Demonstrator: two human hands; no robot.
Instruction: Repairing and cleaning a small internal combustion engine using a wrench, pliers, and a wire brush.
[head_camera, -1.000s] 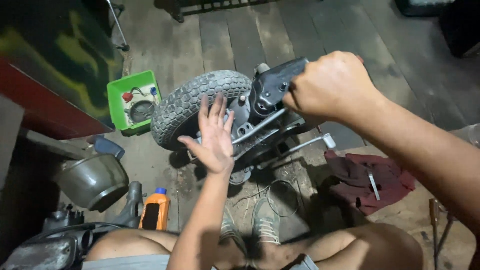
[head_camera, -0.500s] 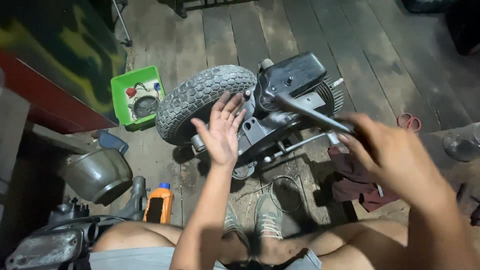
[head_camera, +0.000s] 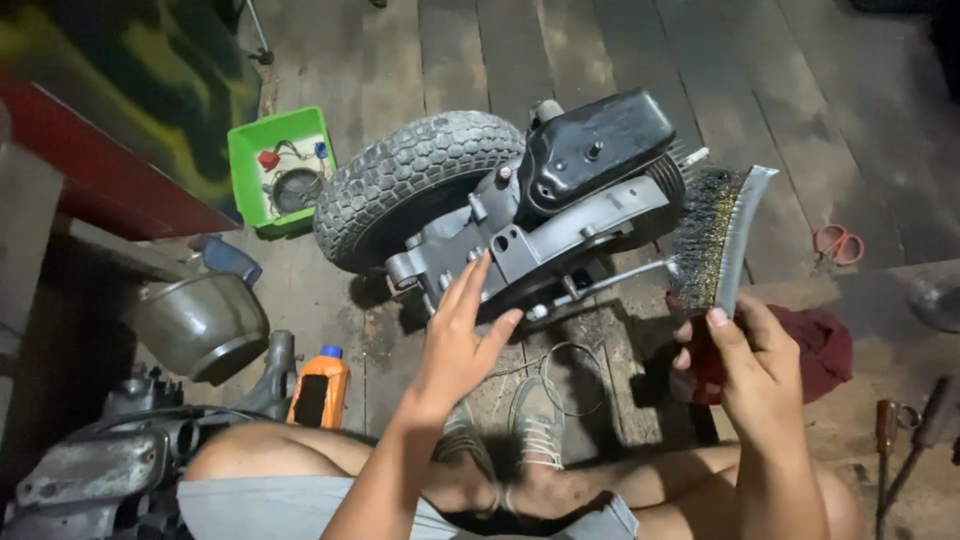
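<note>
Head view looks down at a wooden floor (head_camera: 560, 60) made of dark planks, where a person sits with bent legs. Biggest on the floor is a grey metal machine part (head_camera: 540, 225) with a knobby rubber tyre (head_camera: 400, 185) on one side and a black cover (head_camera: 595, 140) on top. It looks heavy and hard, so it would be best held by the thick metal frame, not the tyre. A round metal pot (head_camera: 195, 325) sits to the left, near a green plastic tray (head_camera: 250, 170) with small bits inside. A dark red rag (head_camera: 815, 345) lies on the right, just behind the brush. The left hand (head_camera: 455, 345) is open wide with the fingers spread, hovering just above the frame and holding nothing. The right hand (head_camera: 755, 375) is closed around the handle of a wire brush (head_camera: 715, 235), which points up beside the machine part, not touching it. The brush looks light and stiff, with prickly wire bristles, so the bare handle is the safe place to grab. An orange bottle (head_camera: 318, 388) with a blue cap stands by the left knee. Small red scissors (head_camera: 838, 243) lie far right.
</note>
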